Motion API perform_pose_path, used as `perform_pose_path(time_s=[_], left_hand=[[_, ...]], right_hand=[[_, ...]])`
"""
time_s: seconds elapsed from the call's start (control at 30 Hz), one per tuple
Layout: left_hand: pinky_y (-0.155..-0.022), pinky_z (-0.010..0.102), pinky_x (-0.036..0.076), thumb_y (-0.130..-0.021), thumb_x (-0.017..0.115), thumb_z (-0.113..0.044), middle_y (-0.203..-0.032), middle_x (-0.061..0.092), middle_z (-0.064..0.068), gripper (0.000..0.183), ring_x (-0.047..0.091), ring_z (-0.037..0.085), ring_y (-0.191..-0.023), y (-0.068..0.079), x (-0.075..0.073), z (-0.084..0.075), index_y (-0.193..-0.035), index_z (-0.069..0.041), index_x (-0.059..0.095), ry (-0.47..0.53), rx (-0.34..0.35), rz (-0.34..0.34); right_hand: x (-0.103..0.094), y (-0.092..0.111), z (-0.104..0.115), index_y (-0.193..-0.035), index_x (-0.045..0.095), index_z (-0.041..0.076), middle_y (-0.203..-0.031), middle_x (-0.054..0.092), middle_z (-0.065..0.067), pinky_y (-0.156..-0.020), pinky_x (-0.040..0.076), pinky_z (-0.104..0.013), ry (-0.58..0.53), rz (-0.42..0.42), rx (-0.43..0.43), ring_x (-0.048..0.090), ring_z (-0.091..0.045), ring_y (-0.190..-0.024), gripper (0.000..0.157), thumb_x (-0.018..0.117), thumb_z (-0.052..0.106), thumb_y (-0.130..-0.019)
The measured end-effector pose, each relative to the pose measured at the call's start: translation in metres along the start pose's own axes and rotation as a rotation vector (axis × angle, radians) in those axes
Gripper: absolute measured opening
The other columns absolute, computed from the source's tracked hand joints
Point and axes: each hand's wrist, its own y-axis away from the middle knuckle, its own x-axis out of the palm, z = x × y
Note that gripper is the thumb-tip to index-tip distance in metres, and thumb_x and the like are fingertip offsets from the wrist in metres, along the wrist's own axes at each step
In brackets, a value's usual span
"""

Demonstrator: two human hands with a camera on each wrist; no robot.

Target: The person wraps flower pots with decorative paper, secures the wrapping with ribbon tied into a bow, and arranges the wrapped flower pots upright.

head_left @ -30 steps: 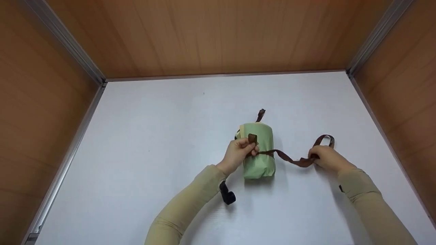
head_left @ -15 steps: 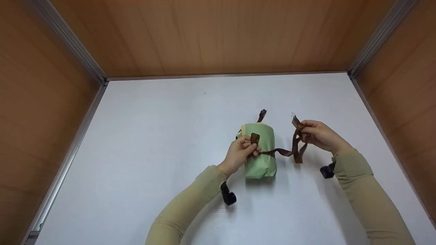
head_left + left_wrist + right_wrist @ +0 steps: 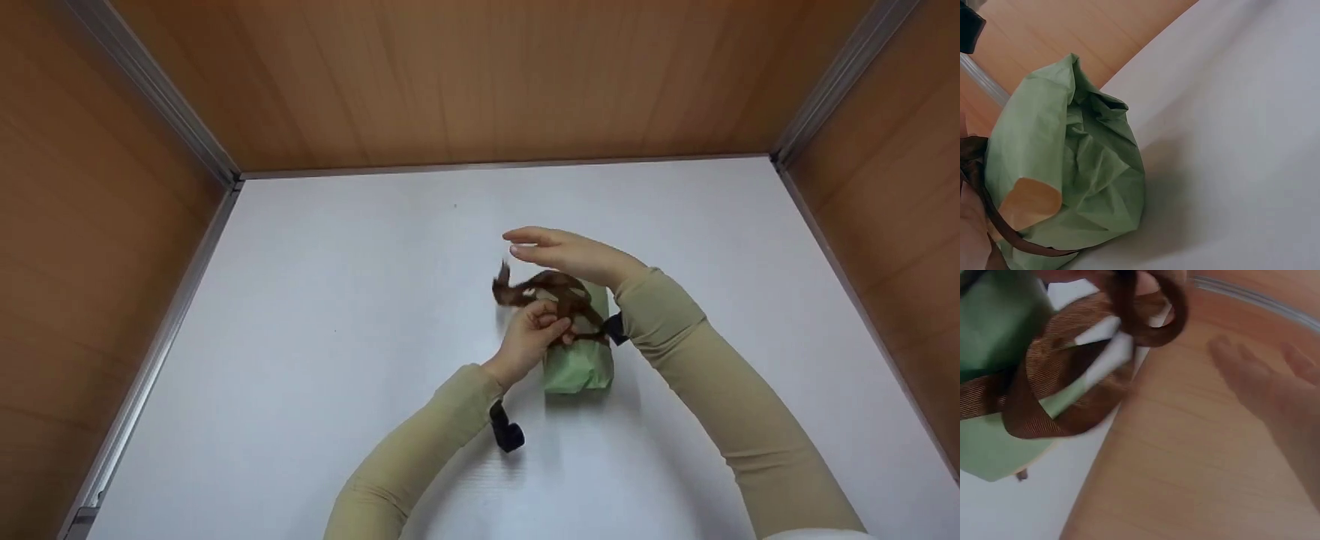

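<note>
A green paper-wrapped package (image 3: pixel 576 373), crumpled at its near end, lies on the white table with a brown ribbon (image 3: pixel 555 283) tied round its middle. My left hand (image 3: pixel 527 339) pinches the ribbon on top of the package between thumb and fingers. Loose ribbon loops arch over that hand, and the frayed end sticks out to the left, slightly blurred. My right hand (image 3: pixel 574 251) hovers above the far end of the package, fingers extended and holding nothing. The right wrist view shows the ribbon loops (image 3: pixel 1072 422) apart from this hand. An orange-tan patch (image 3: pixel 1032 203) shows beside the ribbon.
White tabletop (image 3: pixel 337 300) surrounds the package. A wood-grain panel (image 3: pixel 480 82) closes off the back, with side panels (image 3: pixel 892 187) at left and right. A black wrist camera (image 3: pixel 508 436) hangs below the left cuff, another (image 3: pixel 616 328) beside the right cuff.
My right hand has carried the ribbon's free end from the right, up and leftward over the package, and let it go. The left hand keeps its pinch in place.
</note>
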Motion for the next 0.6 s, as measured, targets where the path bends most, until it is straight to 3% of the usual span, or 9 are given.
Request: perform_pose_path(time_s=[0.03,0.1,0.2,0.33,0.43,0.6], left_hand=[[-0.067,0.021,0.052,-0.092,0.052,0.007,-0.076,0.067,0.000,0.014,0.061,0.007,-0.066,0.000,0.001,0.000,-0.085,-0.006,0.054,-0.001,0.004,0.007],[-0.068,0.021,0.052,-0.092,0.052,0.007,-0.077,0.068,0.001,0.015,0.062,0.007,-0.066,0.001,0.002,-0.001,-0.084,-0.007,0.052,-0.010,0.006,0.008],[-0.067,0.021,0.052,-0.092,0.052,0.007,-0.078,0.068,0.003,0.017,0.061,0.007,-0.065,0.000,0.003,-0.002,-0.083,-0.007,0.050,-0.008,-0.001,-0.002],[-0.068,0.022,0.053,-0.092,0.052,0.007,-0.078,0.068,0.004,0.017,0.062,0.007,-0.065,-0.001,0.002,-0.003,-0.084,-0.008,0.050,-0.004,-0.018,-0.003],[-0.069,0.023,0.053,-0.092,0.053,0.006,-0.078,0.069,0.004,0.014,0.062,0.007,-0.065,-0.001,0.002,-0.002,-0.086,-0.007,0.052,-0.013,-0.033,-0.002],[-0.068,0.022,0.053,-0.092,0.053,0.005,-0.079,0.069,0.006,0.006,0.062,0.007,-0.066,-0.002,0.000,-0.003,-0.091,0.000,0.054,-0.036,-0.043,-0.007]], right_hand=[[0.000,0.001,0.001,-0.146,0.035,0.014,-0.152,0.032,-0.008,-0.114,0.023,-0.047,0.055,0.005,0.012,0.028,-0.026,-0.141,0.052,0.042,0.036,-0.100],[-0.004,0.004,-0.002,-0.144,0.038,0.011,-0.151,0.034,-0.009,-0.114,0.024,-0.048,0.063,-0.053,0.020,0.030,-0.028,-0.140,0.050,0.038,0.038,-0.101],[-0.014,0.010,-0.019,-0.140,0.041,0.001,-0.144,0.040,-0.018,-0.111,0.030,-0.047,-0.021,-0.151,-0.004,0.039,-0.033,-0.133,0.048,0.032,0.032,-0.104],[-0.025,0.019,-0.052,-0.133,0.044,-0.006,-0.134,0.046,-0.025,-0.106,0.038,-0.047,-0.082,-0.240,0.028,0.046,-0.037,-0.125,0.052,0.028,0.034,-0.105],[-0.026,0.026,-0.077,-0.132,0.045,-0.008,-0.131,0.047,-0.027,-0.104,0.040,-0.048,-0.083,-0.250,0.095,0.048,-0.039,-0.122,0.058,0.026,0.038,-0.104],[-0.020,0.033,-0.100,-0.133,0.044,-0.010,-0.129,0.051,-0.029,-0.102,0.041,-0.047,-0.067,-0.184,0.161,0.054,-0.031,-0.112,0.061,0.023,0.040,-0.104]])
